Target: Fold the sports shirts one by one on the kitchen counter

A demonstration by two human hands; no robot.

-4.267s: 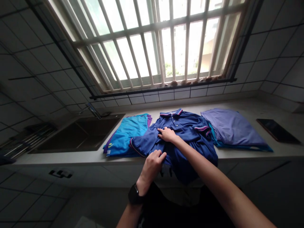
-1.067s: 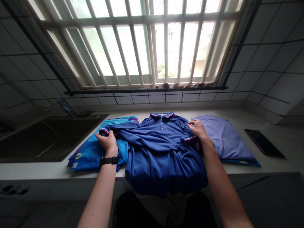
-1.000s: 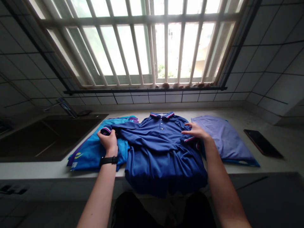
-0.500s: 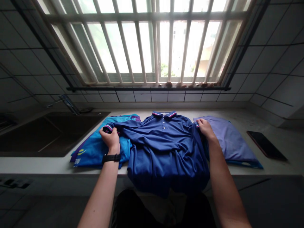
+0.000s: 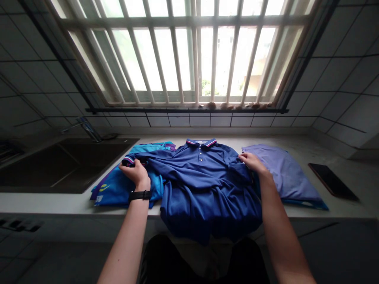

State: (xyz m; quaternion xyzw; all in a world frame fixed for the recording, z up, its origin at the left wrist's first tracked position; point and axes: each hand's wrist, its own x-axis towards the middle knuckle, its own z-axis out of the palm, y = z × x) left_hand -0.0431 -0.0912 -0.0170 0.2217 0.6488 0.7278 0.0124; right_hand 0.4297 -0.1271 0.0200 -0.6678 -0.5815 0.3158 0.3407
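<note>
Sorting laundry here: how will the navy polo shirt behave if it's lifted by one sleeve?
The navy polo shirt looks floppy: it droops in soft folds over the counter edge, so it would probably sag when lifted. The thin knit suggests it is light. Its collar seems stiffer.

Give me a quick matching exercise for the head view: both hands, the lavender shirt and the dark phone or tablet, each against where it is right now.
Things
1. left hand
2. right hand
3. lavender shirt
4. dark phone or tablet

Places
A. on the counter, far right of the view
B. on the blue polo shirt, at its edge beside the lavender shirt
C. closed on the striped cuff, above the turquoise shirt
D. folded, between the polo and the dark device

Pairs: 1-C, 2-B, 3-D, 4-A
</note>
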